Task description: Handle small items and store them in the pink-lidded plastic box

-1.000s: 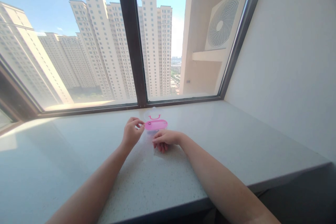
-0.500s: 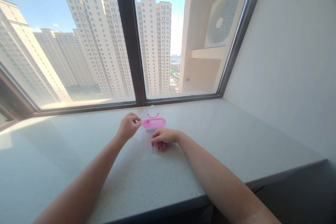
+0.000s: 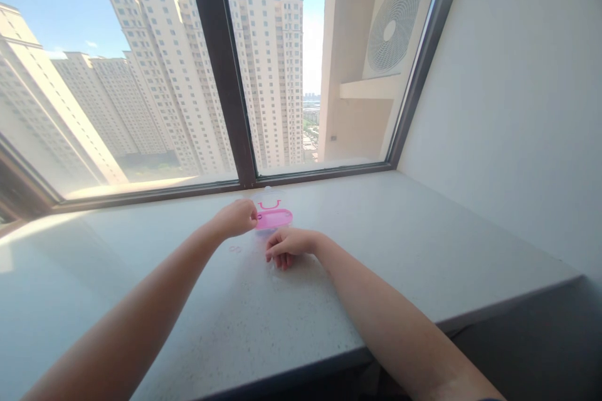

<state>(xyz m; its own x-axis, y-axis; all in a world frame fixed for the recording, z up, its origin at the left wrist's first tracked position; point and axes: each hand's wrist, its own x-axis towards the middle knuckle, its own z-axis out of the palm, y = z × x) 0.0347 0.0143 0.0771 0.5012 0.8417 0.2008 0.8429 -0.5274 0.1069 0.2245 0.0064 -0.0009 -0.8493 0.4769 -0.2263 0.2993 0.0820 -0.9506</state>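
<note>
A small clear plastic box with a pink lid [image 3: 275, 218] and a pink handle stands on the pale stone sill [image 3: 376, 244] close to the window. My left hand [image 3: 237, 217] is at the lid's left end, fingers closed and touching it. My right hand [image 3: 286, 245] rests knuckles-up on the sill just in front of the box, fingers curled under onto something clear that I cannot make out. A tiny ring [image 3: 234, 249] lies on the sill between my hands.
A dark window frame [image 3: 221, 69] runs along the back of the sill, with tower blocks outside. A white wall [image 3: 517, 106] closes the right side. The sill's front edge [image 3: 423, 329] drops away at the lower right.
My left hand has moved right and turned down onto the pink lid's left end. The right hand has stayed in place. The view has tilted slightly.
</note>
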